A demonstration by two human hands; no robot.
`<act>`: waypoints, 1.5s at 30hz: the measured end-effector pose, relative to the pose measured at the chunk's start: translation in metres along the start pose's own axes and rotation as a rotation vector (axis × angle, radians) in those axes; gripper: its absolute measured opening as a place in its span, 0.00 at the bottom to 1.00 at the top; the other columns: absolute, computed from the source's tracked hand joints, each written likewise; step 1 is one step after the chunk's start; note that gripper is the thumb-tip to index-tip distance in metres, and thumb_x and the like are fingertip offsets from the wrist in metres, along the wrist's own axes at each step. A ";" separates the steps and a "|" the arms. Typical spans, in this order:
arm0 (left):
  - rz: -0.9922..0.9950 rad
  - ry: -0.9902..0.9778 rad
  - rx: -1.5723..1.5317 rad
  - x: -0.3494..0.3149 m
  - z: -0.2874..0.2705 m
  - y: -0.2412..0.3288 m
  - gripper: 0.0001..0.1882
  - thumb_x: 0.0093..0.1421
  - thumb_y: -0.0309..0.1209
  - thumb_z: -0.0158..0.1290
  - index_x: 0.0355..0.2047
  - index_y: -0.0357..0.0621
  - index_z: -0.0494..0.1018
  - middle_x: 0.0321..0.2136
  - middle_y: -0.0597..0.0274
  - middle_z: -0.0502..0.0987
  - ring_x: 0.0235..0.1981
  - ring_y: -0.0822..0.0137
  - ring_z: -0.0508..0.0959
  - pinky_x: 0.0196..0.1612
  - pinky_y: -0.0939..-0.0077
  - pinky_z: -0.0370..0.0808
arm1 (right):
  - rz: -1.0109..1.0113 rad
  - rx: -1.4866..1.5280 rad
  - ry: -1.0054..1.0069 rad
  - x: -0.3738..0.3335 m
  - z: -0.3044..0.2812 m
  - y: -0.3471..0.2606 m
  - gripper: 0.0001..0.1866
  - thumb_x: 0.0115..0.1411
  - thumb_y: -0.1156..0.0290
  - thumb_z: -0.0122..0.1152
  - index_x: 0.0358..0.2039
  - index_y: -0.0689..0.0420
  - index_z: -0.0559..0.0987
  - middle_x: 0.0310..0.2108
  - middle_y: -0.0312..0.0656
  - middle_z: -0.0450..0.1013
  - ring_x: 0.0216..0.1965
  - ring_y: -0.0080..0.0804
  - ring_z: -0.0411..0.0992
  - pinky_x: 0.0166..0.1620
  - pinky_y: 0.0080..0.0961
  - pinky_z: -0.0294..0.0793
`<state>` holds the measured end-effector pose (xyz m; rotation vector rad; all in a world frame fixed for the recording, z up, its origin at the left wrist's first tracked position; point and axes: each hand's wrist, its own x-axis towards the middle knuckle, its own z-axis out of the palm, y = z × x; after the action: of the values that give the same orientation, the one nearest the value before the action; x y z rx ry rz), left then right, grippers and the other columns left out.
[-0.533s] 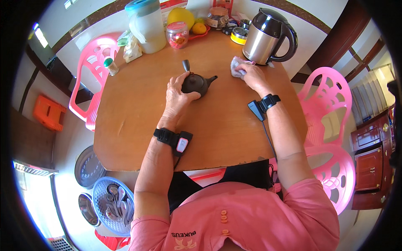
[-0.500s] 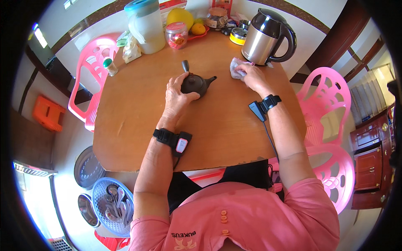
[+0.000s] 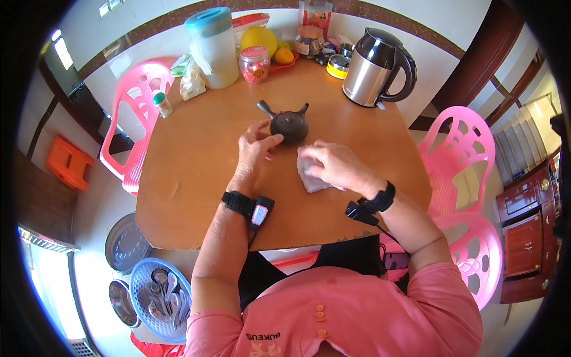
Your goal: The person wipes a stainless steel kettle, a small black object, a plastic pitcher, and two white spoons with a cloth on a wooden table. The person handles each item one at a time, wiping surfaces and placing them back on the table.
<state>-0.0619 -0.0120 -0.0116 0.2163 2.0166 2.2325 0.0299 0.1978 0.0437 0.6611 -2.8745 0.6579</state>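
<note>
A small dark clay teapot [image 3: 289, 127] sits upright with its lid on near the middle of the wooden table [image 3: 196, 178]. Its side handle points to the far left and its spout to the far right. My left hand [image 3: 254, 149] is at the pot's near left side, thumb and forefinger apart; whether the thumb tip touches the pot I cannot tell. Just right of and nearer than the pot, a pale greyish cloth [image 3: 309, 178] lies partly spread. My right hand [image 3: 340, 165] grips it from above, the fingers slightly blurred.
A steel kettle [image 3: 364, 77] stands at the back right. Along the back are a blue-lidded pitcher [image 3: 215, 56], a candy jar [image 3: 254, 68], fruit, tins [image 3: 338, 66] and a green-capped shaker [image 3: 162, 104]. Pink chairs [image 3: 461, 146] flank the table; a blue basket [image 3: 140, 309] of spoons is lower left.
My right hand has brought the cloth nearer and leftward, beside the pot. The teapot has turned, its spout now pointing away, and my left hand has loosened from around it.
</note>
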 end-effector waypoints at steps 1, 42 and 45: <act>-0.014 -0.059 -0.021 0.000 0.001 -0.001 0.33 0.54 0.31 0.64 0.59 0.30 0.69 0.32 0.57 0.80 0.27 0.70 0.77 0.26 0.78 0.74 | 0.042 -0.056 0.116 0.008 0.004 -0.003 0.18 0.56 0.66 0.65 0.48 0.54 0.78 0.40 0.48 0.76 0.42 0.49 0.78 0.42 0.41 0.77; -0.051 -0.117 0.168 0.010 0.009 -0.022 0.24 0.57 0.28 0.62 0.55 0.36 0.73 0.32 0.65 0.76 0.26 0.77 0.76 0.19 0.82 0.73 | 0.537 -0.130 0.049 0.222 -0.008 0.171 0.48 0.57 0.58 0.69 0.73 0.53 0.53 0.67 0.61 0.60 0.66 0.53 0.63 0.65 0.39 0.65; -0.058 -0.127 0.148 0.011 0.008 -0.022 0.24 0.58 0.27 0.61 0.54 0.36 0.73 0.31 0.66 0.76 0.26 0.77 0.76 0.19 0.82 0.73 | 0.303 -0.181 0.115 0.192 -0.011 0.131 0.30 0.55 0.60 0.69 0.57 0.56 0.73 0.56 0.52 0.72 0.55 0.49 0.73 0.56 0.41 0.73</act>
<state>-0.0712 0.0002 -0.0321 0.3019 2.0923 1.9839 -0.1995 0.2340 0.0427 0.1592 -2.9038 0.4420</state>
